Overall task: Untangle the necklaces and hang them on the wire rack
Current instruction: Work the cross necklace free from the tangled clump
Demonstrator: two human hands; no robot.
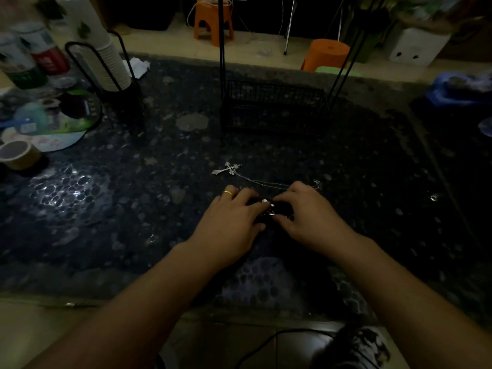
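Observation:
A silver cross pendant (228, 169) lies on the dark pebble-patterned table (106, 209), and its thin chain (269, 183) trails right toward my hands. My left hand (234, 219), with a gold ring, and my right hand (311, 217) meet over a small tangle of necklaces (270, 209). Both hands pinch at shiny bits of the tangle between their fingertips. Most of the tangle is hidden under my fingers. The black wire rack (274, 107) stands behind, its basket base on the table and thin uprights rising out of view.
A stack of paper cups (106, 57) in a black wire holder stands at the back left, beside tins, a fan and a tape roll (18, 154). Orange stools (213, 20) sit on the floor beyond. A small ring (434, 197) lies at right.

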